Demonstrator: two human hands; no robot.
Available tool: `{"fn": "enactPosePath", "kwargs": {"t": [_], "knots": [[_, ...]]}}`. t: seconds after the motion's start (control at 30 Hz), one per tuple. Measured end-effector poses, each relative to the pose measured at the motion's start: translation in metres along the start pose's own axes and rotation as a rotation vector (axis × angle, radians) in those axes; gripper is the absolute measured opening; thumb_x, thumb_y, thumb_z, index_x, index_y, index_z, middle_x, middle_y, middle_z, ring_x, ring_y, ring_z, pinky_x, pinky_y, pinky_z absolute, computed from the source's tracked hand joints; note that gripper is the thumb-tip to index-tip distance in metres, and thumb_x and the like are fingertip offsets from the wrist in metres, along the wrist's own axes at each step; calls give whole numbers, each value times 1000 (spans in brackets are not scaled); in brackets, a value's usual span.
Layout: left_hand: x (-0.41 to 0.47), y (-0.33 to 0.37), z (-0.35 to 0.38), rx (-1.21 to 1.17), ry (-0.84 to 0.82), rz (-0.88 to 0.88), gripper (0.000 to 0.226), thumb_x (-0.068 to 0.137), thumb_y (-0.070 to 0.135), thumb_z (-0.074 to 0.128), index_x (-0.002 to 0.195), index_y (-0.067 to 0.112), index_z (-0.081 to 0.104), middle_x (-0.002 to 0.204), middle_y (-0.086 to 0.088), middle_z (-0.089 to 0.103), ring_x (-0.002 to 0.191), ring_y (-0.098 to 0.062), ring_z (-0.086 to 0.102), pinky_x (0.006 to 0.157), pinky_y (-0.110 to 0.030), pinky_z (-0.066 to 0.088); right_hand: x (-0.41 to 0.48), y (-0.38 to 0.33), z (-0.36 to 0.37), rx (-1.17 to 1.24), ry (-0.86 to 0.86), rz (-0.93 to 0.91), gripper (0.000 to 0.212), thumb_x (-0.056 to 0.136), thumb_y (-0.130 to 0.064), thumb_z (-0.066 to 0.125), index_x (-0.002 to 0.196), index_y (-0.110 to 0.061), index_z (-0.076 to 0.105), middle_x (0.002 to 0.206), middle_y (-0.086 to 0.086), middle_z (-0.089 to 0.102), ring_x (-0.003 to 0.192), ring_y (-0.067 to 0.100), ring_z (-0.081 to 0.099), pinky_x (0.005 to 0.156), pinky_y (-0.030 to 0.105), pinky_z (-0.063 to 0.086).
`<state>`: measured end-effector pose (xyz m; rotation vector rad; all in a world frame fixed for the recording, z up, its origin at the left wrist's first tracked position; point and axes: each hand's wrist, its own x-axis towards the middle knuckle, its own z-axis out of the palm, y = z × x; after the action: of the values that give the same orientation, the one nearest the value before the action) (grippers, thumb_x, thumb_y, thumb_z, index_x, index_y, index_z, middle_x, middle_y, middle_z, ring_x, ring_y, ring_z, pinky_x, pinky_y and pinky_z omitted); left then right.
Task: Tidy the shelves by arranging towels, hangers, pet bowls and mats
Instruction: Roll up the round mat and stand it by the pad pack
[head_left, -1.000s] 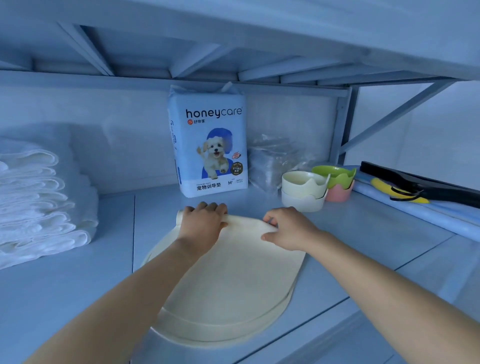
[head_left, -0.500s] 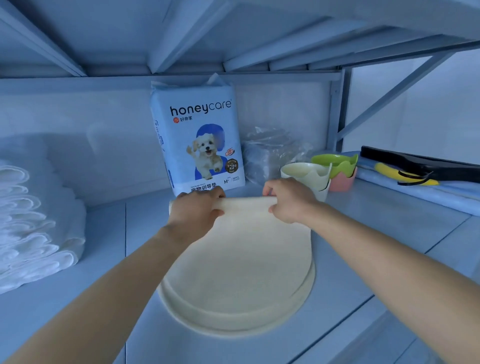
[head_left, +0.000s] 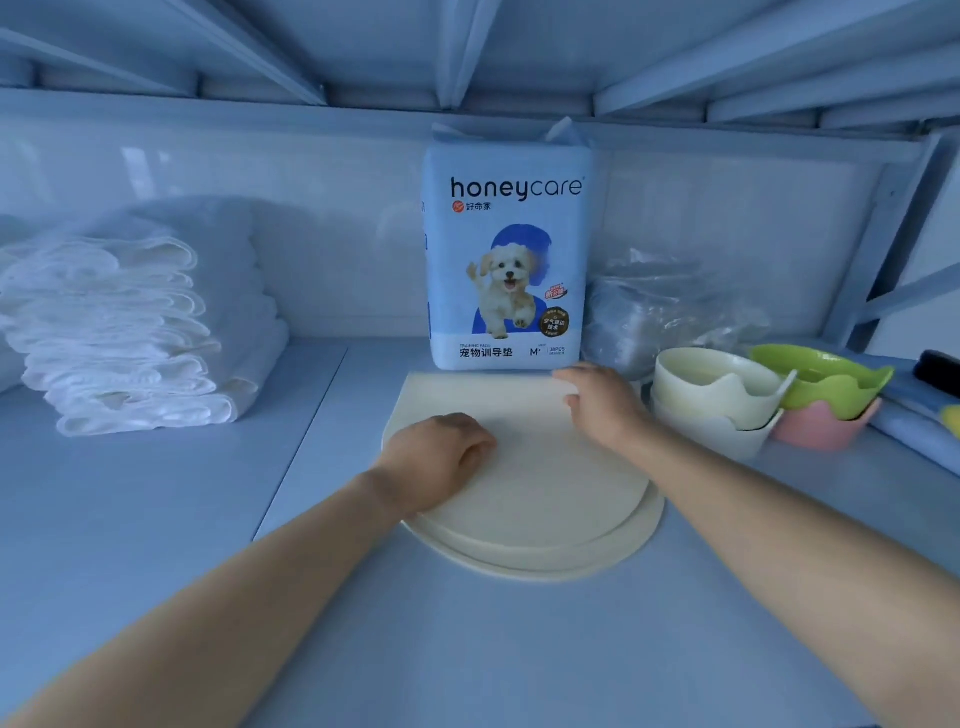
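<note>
Looking down at a pale blue shelf (head_left: 156, 519) here. Got a cream mat (head_left: 545, 493) lying flat in the middle of it, folded over, with the straight fold at the far side and the rounded edges nearest, the upper layer a bit short of the lower one. Resting the left hand (head_left: 441, 457) on the near-left part of the mat, fingers curled into a loose fist, knuckles up, nothing visibly gripped. Pressing the right hand (head_left: 597, 405) down on the far-right corner by the fold, fingers fairly straight and pointing left, not wrapped round anything. Just behind the fold, spotted an upright pack of pet training pads (head_left: 506, 260) with a puppy on the front, close to the mat, can't tell if touching. Off to the left, well apart from the mat, a stack of folded white towels (head_left: 130, 322). Just right of the mat, two cream bowls (head_left: 717, 395) nested, then a green bowl (head_left: 826, 379) sitting in a pink bowl (head_left: 826, 428) beside them. Behind the bowls, a crumpled clear plastic bag (head_left: 665, 306) against the back wall. Can't make out the dark thing (head_left: 937, 366) at the far right edge.
</note>
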<state>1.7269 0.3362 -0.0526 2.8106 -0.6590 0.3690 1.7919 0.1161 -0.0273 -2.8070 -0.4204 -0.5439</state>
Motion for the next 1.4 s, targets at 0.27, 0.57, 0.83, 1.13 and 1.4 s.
{"fn": "enactPosePath", "kwargs": {"t": [0.27,0.57,0.83,1.13,1.4], "knots": [[-28,35,-6,-70,-43,-41,31,94,25,47,123,28,57,129,10,51,118,-8,47,100,-23,35,-68,2,-9,307,-212,-364,29,81,-23,70,108,-12,69,120,1,63,113,9,55,94,5,28],[-61,43,-23,-295,-43,-80,25,71,37,77,93,46,68,113,30,57,106,18,45,89,3,25,-106,11,-19,460,-286,-456,28,81,-33,70,107,-21,70,122,-6,61,109,-7,51,96,3,30],[-62,54,-27,-201,-193,-120,62,46,74,68,105,63,52,124,43,39,116,23,30,92,-1,23,-105,20,-32,361,-418,-493,55,70,-55,71,120,-35,61,139,-21,44,124,-12,37,106,12,28],[-59,74,-23,64,-27,61,36,72,38,58,105,36,69,119,17,63,108,-5,60,85,-19,46,-111,10,-42,312,-399,-523,48,72,-34,67,120,-31,61,136,-21,48,122,-10,40,104,12,30],[-65,62,-29,11,-3,0,46,68,65,52,104,41,68,115,28,61,107,8,56,83,-16,45,-111,10,-44,293,-375,-551,42,71,-19,60,113,-26,66,124,-20,59,113,-4,49,94,5,33]]}}
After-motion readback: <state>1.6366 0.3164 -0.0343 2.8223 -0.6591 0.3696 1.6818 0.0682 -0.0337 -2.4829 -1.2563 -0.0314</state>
